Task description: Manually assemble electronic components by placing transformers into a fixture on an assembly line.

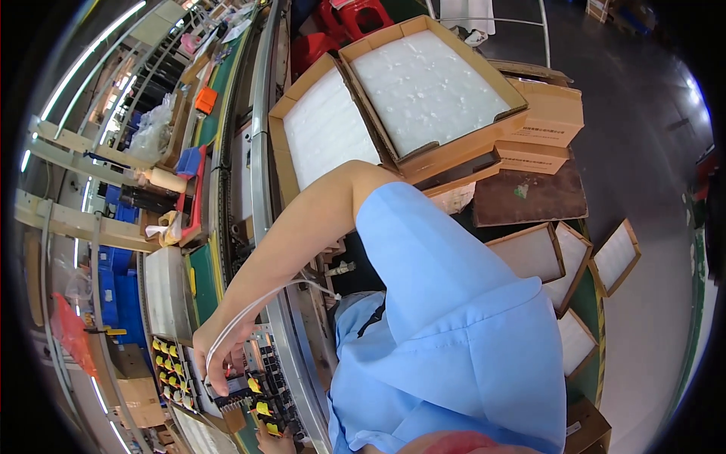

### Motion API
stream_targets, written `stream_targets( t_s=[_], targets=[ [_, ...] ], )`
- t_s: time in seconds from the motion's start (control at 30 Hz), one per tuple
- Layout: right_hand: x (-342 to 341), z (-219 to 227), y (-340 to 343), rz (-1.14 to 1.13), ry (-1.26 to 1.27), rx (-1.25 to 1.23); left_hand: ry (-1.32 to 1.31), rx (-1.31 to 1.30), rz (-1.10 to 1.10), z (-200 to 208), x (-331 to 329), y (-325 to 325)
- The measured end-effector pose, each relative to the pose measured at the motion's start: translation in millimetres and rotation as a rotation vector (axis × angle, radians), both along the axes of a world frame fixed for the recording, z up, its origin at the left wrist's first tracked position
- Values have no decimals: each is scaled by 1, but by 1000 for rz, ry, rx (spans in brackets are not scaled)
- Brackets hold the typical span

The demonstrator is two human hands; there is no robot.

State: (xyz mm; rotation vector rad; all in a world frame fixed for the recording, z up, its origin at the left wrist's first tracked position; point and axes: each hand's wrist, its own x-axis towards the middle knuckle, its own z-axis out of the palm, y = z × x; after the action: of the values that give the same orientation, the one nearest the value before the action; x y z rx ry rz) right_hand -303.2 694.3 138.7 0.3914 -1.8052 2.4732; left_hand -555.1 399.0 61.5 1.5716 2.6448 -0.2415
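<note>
My right arm reaches across to the bench at the lower left, bent at the elbow. My right hand [219,352] is over a circuit board [265,371] with black parts and yellow-wrapped components. Its fingers are curled together, and whatever is between them is hidden. A thin white cord [253,304] runs past this hand and forearm toward my clothes. At the lower edge, only part of my left hand [274,440] shows. Its fingers are bent close to a yellow component on the board; what they grip cannot be made out. More yellow-topped parts [170,371] stand in rows beside my right hand.
A metal rail [261,166] runs along the bench. Cardboard trays with white foam [427,87] are stacked beyond my elbow. Smaller foam-lined trays [575,265] lie to the right, by a brown board [529,193]. Red stools [363,17] stand at the back. Blue bins [125,291] line the left.
</note>
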Motion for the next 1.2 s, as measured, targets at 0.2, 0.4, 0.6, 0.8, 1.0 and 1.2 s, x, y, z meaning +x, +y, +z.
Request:
stream_targets(
  t_s=[0.2,0.4,0.6,0.8,1.0,1.2],
  targets=[
    [-4,24,-5,5,70,66,-190,-12,35,-6,-6,1],
    [1,40,-6,23,111,40,-441,70,238,-6,-7,6],
    [-43,12,2,56,305,201,-196,300,6,3,16,-10],
    [-3,21,21,-214,-134,234,-44,257,-63,5,3,-7],
    [-50,-13,44,-138,-167,264,-195,259,91,28,35,-1],
    [-76,-46,68,-134,-300,488,-200,351,95,19,31,0]
  ],
)
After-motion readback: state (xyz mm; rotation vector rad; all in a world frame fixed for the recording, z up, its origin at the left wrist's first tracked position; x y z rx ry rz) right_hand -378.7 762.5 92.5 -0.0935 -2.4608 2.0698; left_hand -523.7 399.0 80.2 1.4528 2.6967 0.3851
